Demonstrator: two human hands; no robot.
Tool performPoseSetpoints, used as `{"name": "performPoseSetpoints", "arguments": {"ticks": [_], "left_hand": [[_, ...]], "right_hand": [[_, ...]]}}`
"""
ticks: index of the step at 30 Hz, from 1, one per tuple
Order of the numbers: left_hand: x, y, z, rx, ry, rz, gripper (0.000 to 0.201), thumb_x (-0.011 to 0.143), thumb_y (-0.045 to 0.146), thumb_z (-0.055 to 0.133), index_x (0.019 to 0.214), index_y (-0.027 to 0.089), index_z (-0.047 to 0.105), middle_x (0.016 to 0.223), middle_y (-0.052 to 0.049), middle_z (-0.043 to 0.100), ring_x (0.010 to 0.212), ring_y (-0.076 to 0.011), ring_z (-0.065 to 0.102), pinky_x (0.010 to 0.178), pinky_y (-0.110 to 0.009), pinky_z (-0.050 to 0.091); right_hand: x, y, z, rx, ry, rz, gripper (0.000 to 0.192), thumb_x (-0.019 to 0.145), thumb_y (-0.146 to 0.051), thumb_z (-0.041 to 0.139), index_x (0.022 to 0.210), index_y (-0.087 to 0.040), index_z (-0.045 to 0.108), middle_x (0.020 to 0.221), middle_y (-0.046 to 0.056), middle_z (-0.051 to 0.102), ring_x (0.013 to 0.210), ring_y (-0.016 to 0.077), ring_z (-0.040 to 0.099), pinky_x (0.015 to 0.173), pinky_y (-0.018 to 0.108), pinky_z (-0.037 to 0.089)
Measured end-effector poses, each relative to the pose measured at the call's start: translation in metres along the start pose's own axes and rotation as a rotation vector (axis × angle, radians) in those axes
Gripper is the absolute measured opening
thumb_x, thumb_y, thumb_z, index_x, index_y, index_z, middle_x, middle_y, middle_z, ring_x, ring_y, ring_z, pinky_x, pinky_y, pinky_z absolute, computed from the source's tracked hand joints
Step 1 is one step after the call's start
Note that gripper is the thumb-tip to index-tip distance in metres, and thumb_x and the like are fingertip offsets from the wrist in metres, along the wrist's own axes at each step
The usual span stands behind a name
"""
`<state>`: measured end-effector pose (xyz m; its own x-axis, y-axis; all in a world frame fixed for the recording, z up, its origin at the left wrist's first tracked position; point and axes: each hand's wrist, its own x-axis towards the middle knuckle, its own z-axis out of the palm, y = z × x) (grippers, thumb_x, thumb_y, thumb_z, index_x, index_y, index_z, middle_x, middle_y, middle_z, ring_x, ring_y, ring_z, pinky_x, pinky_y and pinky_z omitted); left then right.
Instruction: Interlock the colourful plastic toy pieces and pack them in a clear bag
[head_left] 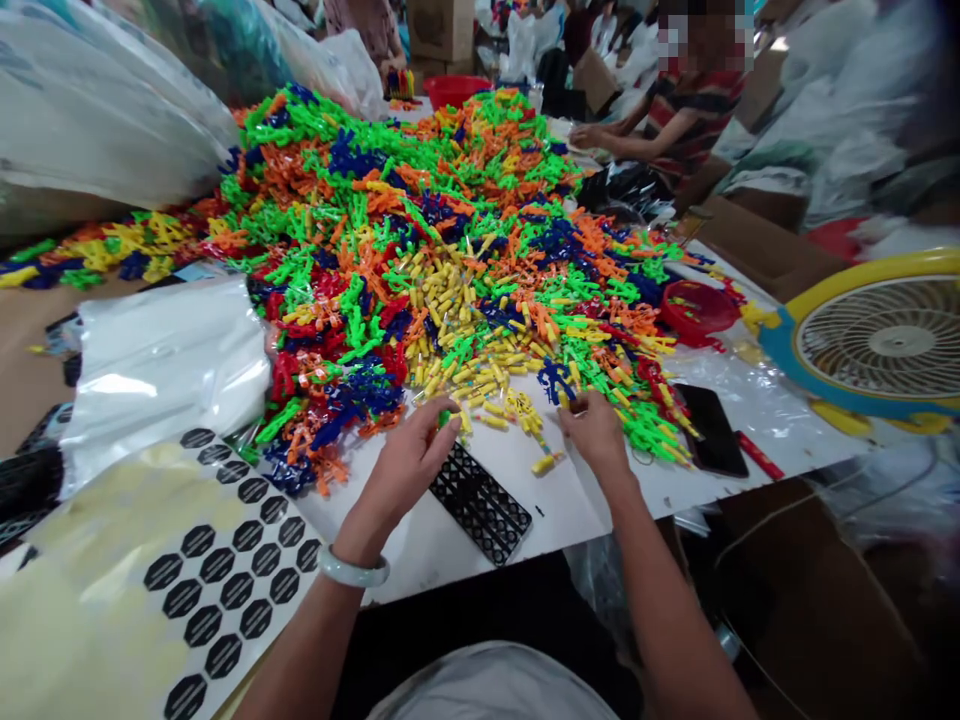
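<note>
My left hand (411,455) is closed, thumb and fingers together around a small green plastic piece (445,417) that is mostly hidden. Beneath and beside it lies a black plastic strip sheet with rows of rings (484,505) on the white table. My right hand (598,438) pinches at a blue plastic figure (555,382), close to the pile's front edge. Between the hands are small yellow capped tubes (491,378), a yellow plastic figure (525,408) and one loose yellow tube (547,463).
A large heap of colourful plastic figures (360,230) covers the table. At left are clear plastic bags (172,360) and a sheet of black octagonal stickers (247,570). At right are a phone (711,430), a red basket (699,308) and a fan (892,335). A co-worker (686,120) sits beyond.
</note>
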<state>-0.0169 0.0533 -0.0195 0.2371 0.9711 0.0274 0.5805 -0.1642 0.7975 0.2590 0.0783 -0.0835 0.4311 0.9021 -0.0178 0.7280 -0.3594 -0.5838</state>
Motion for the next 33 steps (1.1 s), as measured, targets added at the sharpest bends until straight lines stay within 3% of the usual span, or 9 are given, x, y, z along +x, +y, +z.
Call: {"name": "performPoseSetpoints", "arguments": {"ticks": [4,7,9,13,17,22,26,29,33], "left_hand": [[0.000,0.001,-0.001,0.013,-0.027,-0.024,0.037,0.093,0.048,0.039,0.113,0.024,0.058,0.108,-0.001,0.066,0.081,-0.0154,0.059,0.078,-0.027,0.045],[0.000,0.001,-0.001,0.002,-0.012,-0.026,0.037,0.093,0.047,0.039,0.113,0.023,0.057,0.113,-0.002,0.065,0.088,-0.0161,0.060,0.082,-0.027,0.045],[0.000,0.001,0.000,-0.014,-0.003,-0.021,0.036,0.093,0.047,0.040,0.113,0.023,0.058,0.116,-0.002,0.065,0.094,-0.0171,0.061,0.084,-0.027,0.044],[-0.001,-0.001,0.001,-0.047,0.004,-0.003,0.034,0.093,0.045,0.041,0.115,0.024,0.058,0.122,-0.002,0.063,0.108,-0.0184,0.059,0.091,-0.027,0.043],[0.000,-0.004,0.002,-0.065,0.008,0.002,0.035,0.093,0.045,0.042,0.118,0.025,0.058,0.126,-0.002,0.062,0.113,-0.0185,0.058,0.097,-0.029,0.042],[0.003,-0.003,0.006,-0.048,0.043,0.002,0.036,0.088,0.047,0.050,0.115,0.025,0.060,0.122,-0.003,0.064,0.111,-0.0198,0.059,0.097,-0.031,0.043],[0.003,0.002,0.004,-0.022,0.064,-0.070,0.035,0.088,0.044,0.049,0.113,0.024,0.063,0.107,-0.002,0.069,0.093,-0.0177,0.063,0.085,-0.027,0.046],[0.002,0.005,0.002,-0.015,0.056,-0.089,0.036,0.088,0.045,0.048,0.114,0.024,0.063,0.092,0.000,0.069,0.078,-0.0153,0.060,0.073,-0.025,0.045],[0.001,0.006,0.003,-0.025,0.059,-0.103,0.037,0.089,0.047,0.047,0.113,0.024,0.063,0.082,0.002,0.066,0.064,-0.0122,0.052,0.063,-0.023,0.040]], "right_hand": [[-0.042,-0.031,0.020,0.622,-0.345,0.019,0.030,0.075,-0.044,0.065,0.084,-0.017,0.056,0.060,0.000,0.063,0.049,0.0147,0.059,0.050,0.026,0.048],[-0.073,-0.059,0.037,0.905,-0.689,0.002,0.030,0.073,-0.043,0.066,0.085,-0.017,0.058,0.066,0.001,0.067,0.056,0.0153,0.064,0.060,0.029,0.054],[-0.084,-0.071,0.049,0.981,-0.752,0.027,0.030,0.072,-0.041,0.067,0.090,-0.018,0.058,0.069,0.000,0.067,0.059,0.0167,0.066,0.062,0.030,0.056],[-0.086,-0.081,0.065,0.643,-0.598,0.023,0.021,0.079,-0.037,0.059,0.088,-0.018,0.060,0.056,-0.001,0.062,0.046,0.0175,0.060,0.048,0.028,0.049],[-0.089,-0.093,0.076,0.182,-0.353,-0.294,0.023,0.087,-0.025,0.052,0.106,-0.015,0.059,0.097,0.011,0.069,0.077,0.0220,0.067,0.066,0.030,0.049],[-0.103,-0.105,0.086,-0.158,-0.337,-0.345,0.022,0.092,-0.014,0.038,0.107,-0.015,0.055,0.100,0.013,0.067,0.079,0.0220,0.064,0.063,0.029,0.044],[-0.084,-0.080,0.055,-0.136,-0.273,-0.388,0.017,0.093,-0.021,0.044,0.107,-0.017,0.053,0.098,0.007,0.065,0.083,0.0182,0.062,0.067,0.026,0.043],[-0.057,-0.048,0.023,-0.306,-0.146,-0.202,0.017,0.090,-0.027,0.053,0.101,-0.015,0.056,0.103,0.012,0.062,0.088,0.0207,0.062,0.068,0.028,0.042],[-0.024,-0.022,0.007,-0.300,-0.198,-0.139,0.011,0.082,-0.027,0.061,0.082,-0.017,0.057,0.089,0.009,0.064,0.084,0.0219,0.063,0.069,0.029,0.044]]}}
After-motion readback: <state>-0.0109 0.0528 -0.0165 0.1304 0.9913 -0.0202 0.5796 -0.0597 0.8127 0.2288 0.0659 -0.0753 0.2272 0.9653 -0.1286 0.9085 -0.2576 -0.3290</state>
